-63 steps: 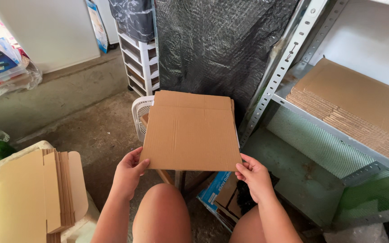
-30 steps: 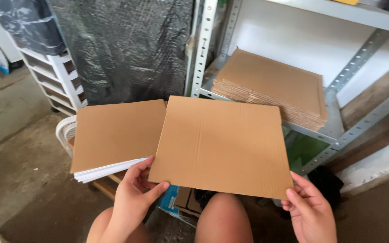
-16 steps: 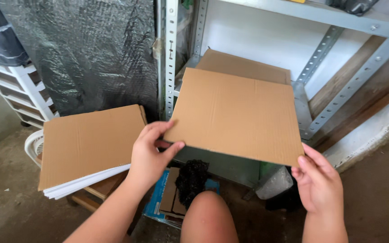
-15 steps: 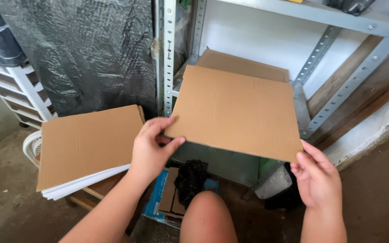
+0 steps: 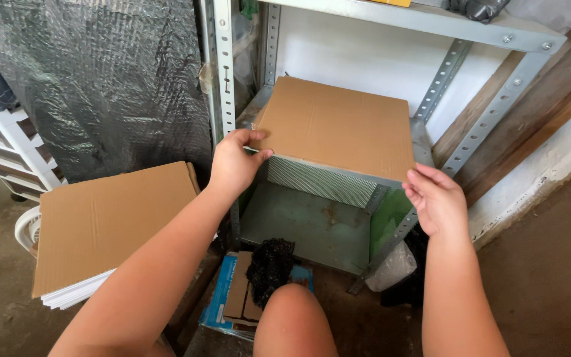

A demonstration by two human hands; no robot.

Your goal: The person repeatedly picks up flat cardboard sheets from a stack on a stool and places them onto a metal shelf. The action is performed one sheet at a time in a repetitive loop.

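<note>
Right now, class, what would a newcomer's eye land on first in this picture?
First, the flat cardboard sheet at centre, lying on the metal shelf, with the left hand and right hand gripping its near corners. Next, a second cardboard stack at lower left, and the dark bubble wrap hanging behind it.

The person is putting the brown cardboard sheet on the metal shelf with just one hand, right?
Not quite: both hands hold it. In the head view the left hand grips the near left corner of the cardboard sheet and the right hand the near right corner, on the metal shelf.
</note>
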